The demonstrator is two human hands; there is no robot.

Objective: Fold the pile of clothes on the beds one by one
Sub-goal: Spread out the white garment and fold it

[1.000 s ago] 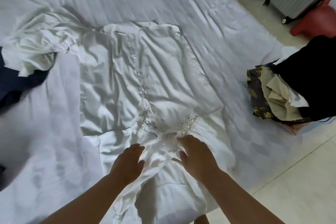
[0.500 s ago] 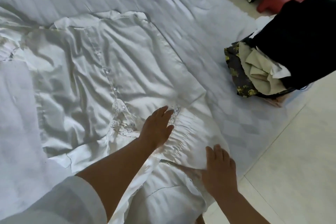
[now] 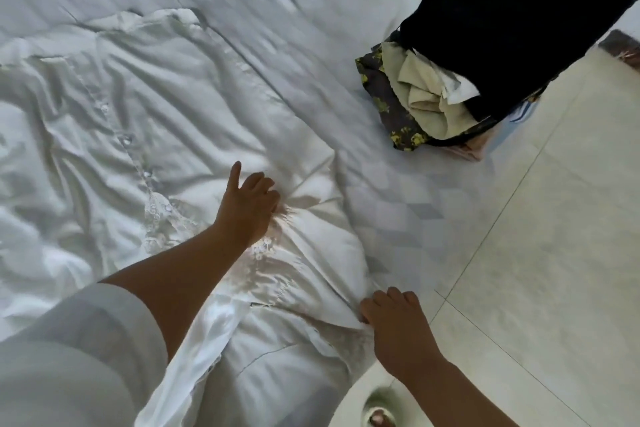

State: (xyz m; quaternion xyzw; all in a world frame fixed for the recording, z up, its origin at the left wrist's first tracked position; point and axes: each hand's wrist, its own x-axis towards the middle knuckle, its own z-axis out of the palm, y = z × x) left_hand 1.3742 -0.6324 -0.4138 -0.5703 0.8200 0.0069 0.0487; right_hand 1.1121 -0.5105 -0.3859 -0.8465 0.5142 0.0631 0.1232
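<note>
A wide bed covered in a pale grey-white quilted cover (image 3: 311,3) fills most of the view, its cloth creased in long soft ridges and woven with a faint checker pattern near the edge. Beside it runs a floor of large glossy cream tiles (image 3: 554,253). Spread across the bed lies the white satin button-front garment (image 3: 156,107), shiny and heavily wrinkled, with a row of small clear buttons down its middle and lace trim near the waist; its lower part hangs over the bed's near edge. At the bed's far corner sits a stack of clothes (image 3: 467,80): a thick black fuzzy piece on top, beige folded cloth under it, and a dark fabric with yellow flowers at the bottom. The left hand (image 3: 247,204), on a bare forearm below a rolled pale sleeve, has its fingers curled into a bunch of satin near the lace, the index finger sticking up. The right hand (image 3: 394,319) pinches the garment's side edge at the rim of the bed, its knuckles bent.
</note>
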